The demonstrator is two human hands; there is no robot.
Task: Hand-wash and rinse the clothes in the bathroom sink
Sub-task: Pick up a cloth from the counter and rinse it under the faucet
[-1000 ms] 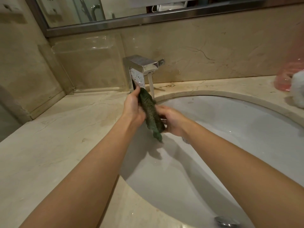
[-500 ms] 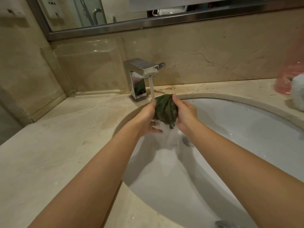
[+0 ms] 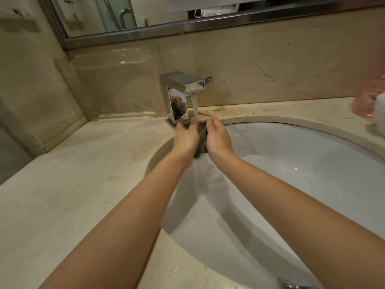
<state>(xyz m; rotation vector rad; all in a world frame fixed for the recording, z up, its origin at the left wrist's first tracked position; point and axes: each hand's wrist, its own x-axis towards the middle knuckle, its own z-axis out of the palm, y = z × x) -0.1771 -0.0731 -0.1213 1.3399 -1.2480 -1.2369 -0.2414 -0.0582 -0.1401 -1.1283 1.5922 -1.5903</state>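
Presently, hands: my left hand [image 3: 186, 137] and right hand [image 3: 217, 137] both grip the green cloth [image 3: 201, 140].
Stream: faucet [image 3: 181, 94] at twelve o'clock.
Advice: I'd squeeze, turn, repeat.

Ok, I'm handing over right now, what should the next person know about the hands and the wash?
Left hand and right hand both grip the dark green cloth, bunched between them.
The cloth is under the running water from the tap, above the white sink.
Done: cloth is wet and being rinsed.
Left: finish rinsing, wring it, shut the tap. No other clothes are clearly in view.
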